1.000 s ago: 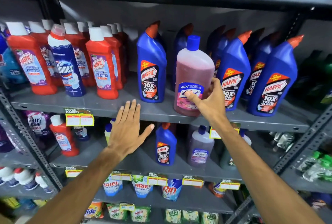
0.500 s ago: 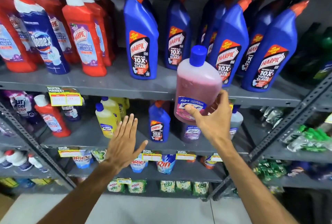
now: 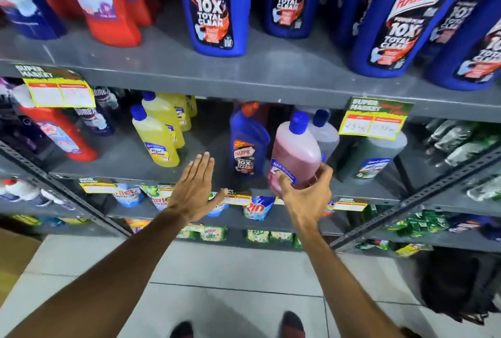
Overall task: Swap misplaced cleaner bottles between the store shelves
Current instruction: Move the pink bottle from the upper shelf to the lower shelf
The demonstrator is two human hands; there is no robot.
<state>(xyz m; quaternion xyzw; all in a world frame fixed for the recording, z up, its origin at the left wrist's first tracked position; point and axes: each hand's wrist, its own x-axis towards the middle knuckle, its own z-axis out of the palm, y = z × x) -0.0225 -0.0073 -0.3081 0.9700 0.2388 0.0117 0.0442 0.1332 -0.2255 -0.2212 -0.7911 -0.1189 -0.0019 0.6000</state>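
Two tiers of grey shelving matter here: an upper shelf (image 3: 244, 77) and, below it, a middle shelf (image 3: 130, 172). Up top, right and centre, a row of big blue Harpic bottles (image 3: 217, 12); to their left, red bathroom cleaner bottles (image 3: 108, 12). Grouped by kind, apparently, so that each stretch of shelf carries one product.

On the middle shelf, left of centre, yellow floor cleaner bottles (image 3: 157, 137) with blue caps. Right of them, standing alone, a small blue Harpic bottle (image 3: 245, 145). Looks out of place among the capped floor cleaners, and so is probably the one due to go up.

Just right of that, at the near edge of the middle shelf, the pink cleaner bottle (image 3: 295, 158). Held upright, low on its body around the label, by the right hand (image 3: 306, 196), grip closed on it with the thumb across the front. Cannot tell whether the base already rests on the shelf or hangs just above it. Sits in front of a pale capped bottle (image 3: 326, 137) of the same shape and left of a dark green one (image 3: 374, 156), which suggests it belongs in this spot.

Left hand (image 3: 195, 191) empty, grip open, fingers flat and spread, hovering near the shelf edge just left of the small Harpic. Likely poised to take it once the pink one is down.

Yellow price tags (image 3: 372, 121) hanging from the shelf lips.
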